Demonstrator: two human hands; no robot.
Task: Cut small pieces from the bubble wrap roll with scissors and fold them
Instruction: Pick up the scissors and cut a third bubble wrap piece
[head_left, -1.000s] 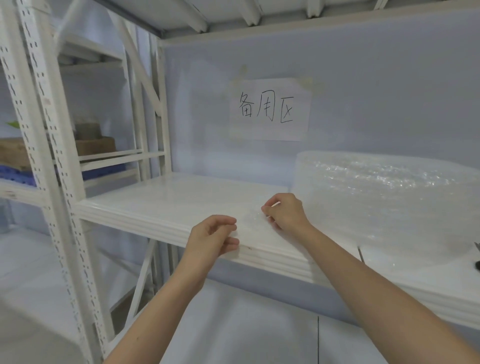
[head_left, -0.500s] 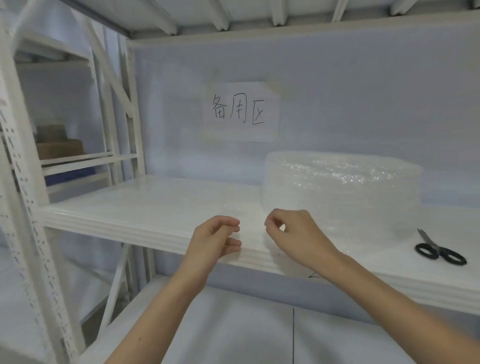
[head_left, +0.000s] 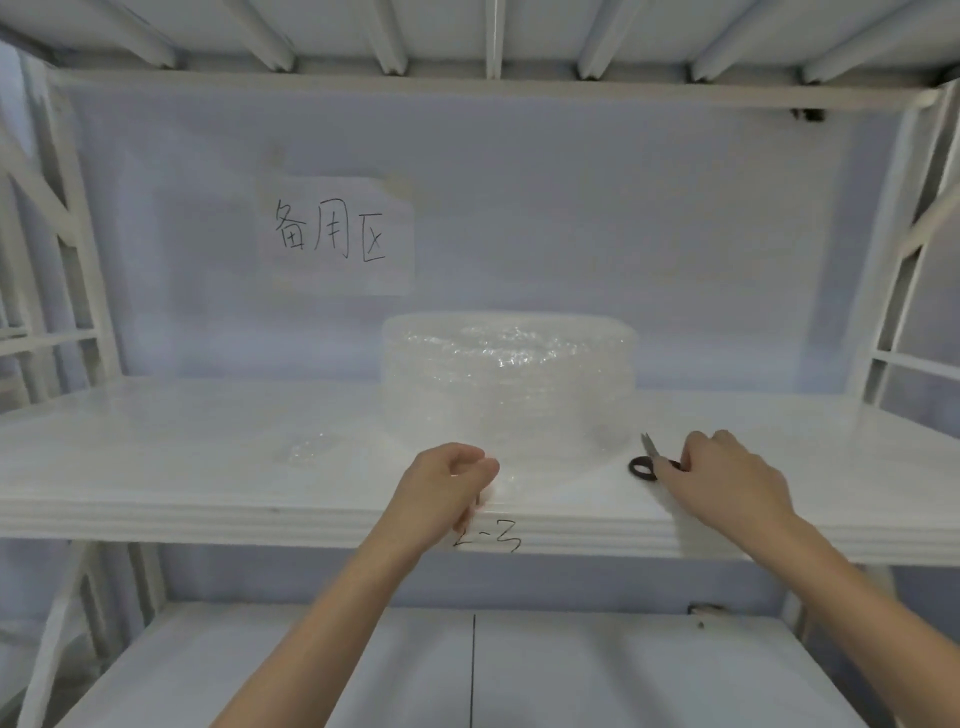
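A clear bubble wrap roll (head_left: 509, 384) lies flat in the middle of the white shelf (head_left: 156, 499). Its loose end runs forward to the shelf's front edge, where my left hand (head_left: 449, 488) pinches it. Black-handled scissors (head_left: 649, 460) lie on the shelf to the right of the roll, blades pointing away. My right hand (head_left: 722, 478) rests on the scissors' right handle loop, fingers curled over it; the scissors still lie on the shelf. A small folded bubble wrap piece (head_left: 306, 447) lies on the shelf to the left.
A paper sign (head_left: 337, 236) with handwriting is taped to the blue back wall. White rack uprights stand at far left and at the right (head_left: 883, 291). A lower shelf (head_left: 467, 670) lies beneath my arms. The upper shelf's underside spans the top.
The view has swung right, centring the roll. My right hand left the small piece and moved right onto the scissors. My left hand shifted to the roll's loose end at the shelf edge.
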